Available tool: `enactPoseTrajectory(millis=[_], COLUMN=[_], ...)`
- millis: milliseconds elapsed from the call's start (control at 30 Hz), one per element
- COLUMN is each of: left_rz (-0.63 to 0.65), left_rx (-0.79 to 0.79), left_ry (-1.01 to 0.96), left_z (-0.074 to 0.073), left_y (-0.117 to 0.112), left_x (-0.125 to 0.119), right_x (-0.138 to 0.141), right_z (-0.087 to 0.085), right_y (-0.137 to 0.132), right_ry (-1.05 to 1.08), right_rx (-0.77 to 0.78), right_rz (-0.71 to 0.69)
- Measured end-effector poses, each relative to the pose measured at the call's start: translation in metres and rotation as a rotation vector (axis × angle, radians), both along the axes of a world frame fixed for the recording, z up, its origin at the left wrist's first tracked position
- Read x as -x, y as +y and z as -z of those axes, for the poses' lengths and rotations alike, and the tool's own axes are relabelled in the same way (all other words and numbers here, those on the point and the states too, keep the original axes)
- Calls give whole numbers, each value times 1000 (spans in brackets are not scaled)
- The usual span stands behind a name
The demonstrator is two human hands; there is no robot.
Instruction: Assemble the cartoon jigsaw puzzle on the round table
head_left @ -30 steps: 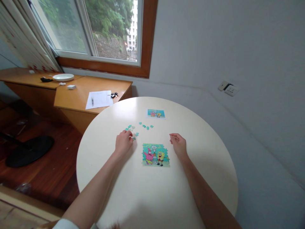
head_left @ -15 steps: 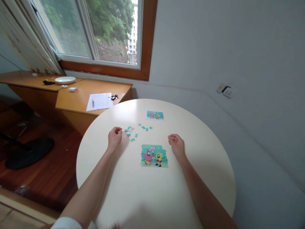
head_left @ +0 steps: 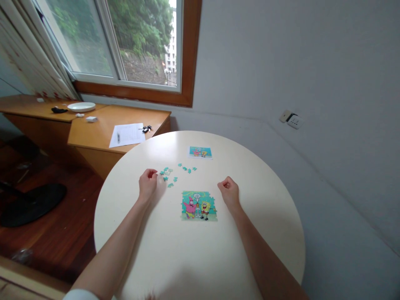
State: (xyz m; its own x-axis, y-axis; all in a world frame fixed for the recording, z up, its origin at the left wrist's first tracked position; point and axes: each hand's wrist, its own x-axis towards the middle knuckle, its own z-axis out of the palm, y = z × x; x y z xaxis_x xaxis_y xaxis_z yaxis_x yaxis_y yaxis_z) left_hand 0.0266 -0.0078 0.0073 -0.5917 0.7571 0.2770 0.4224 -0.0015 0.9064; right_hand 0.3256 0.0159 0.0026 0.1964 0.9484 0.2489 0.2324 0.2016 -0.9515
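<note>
Left hand bent, from here can't tell if holding; right hand curled tight | puzzle between them, nearer right, might break apart | loose pieces beside left look light, stiff: pinch edges

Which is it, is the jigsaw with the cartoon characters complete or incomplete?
Incomplete: the jigsaw has jagged side edges, and loose pieces lie apart from it, near the left hand.
</note>
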Motion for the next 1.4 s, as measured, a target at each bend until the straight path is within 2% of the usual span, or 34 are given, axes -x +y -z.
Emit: enactPoseTrajectory(millis=[167,800,1400], left_rz=[5,52,61], left_rx=[-5,-37,-42], left_ry=[0,-19,-32], left_z=[-2,-13,-19], left_y=[-1,-5,-5], left_x=[0,-7,-9], right_x=[0,-1,-3], right_z=[2,5,5], right_y=[1,2,2], right_ry=[-26,-25,-64], right_rx=[-42,3,-69], right_rz=[6,37,-41])
